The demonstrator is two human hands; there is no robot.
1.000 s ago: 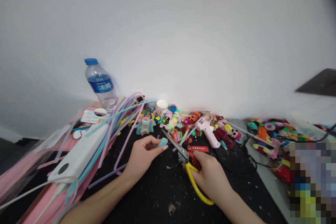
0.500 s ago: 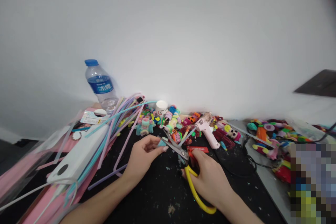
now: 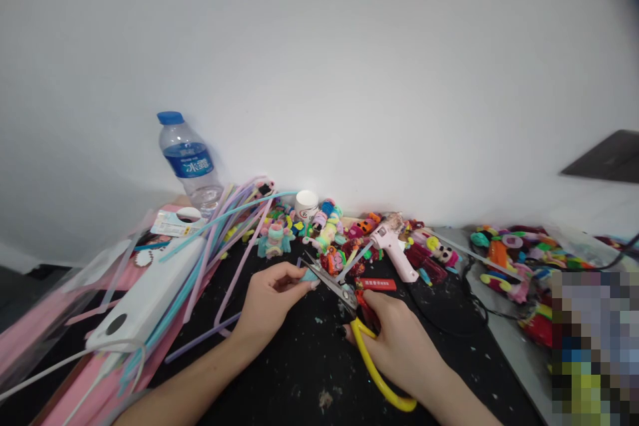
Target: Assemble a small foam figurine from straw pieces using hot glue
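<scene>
My left hand pinches a small light-blue fuzzy piece between thumb and fingertips. My right hand is wrapped round the handles of yellow-handled scissors. The scissor blades point up and left, slightly parted, and lie right against the fuzzy piece. Whether they are cutting into it I cannot tell. Just behind my left hand stands a small pink and light-blue fuzzy doll. A pale pink glue gun lies behind the scissors, beside a red strip with white writing.
Long pastel pipe cleaners and a white power strip lie at the left, near a water bottle. A paper cup and several colourful fuzzy figures line the wall. More figures are heaped at the right, past a black cable.
The scissor blades have closed partway and sit closer to the light-blue piece. My right hand has shifted slightly; my left hand holds nearly the same place.
</scene>
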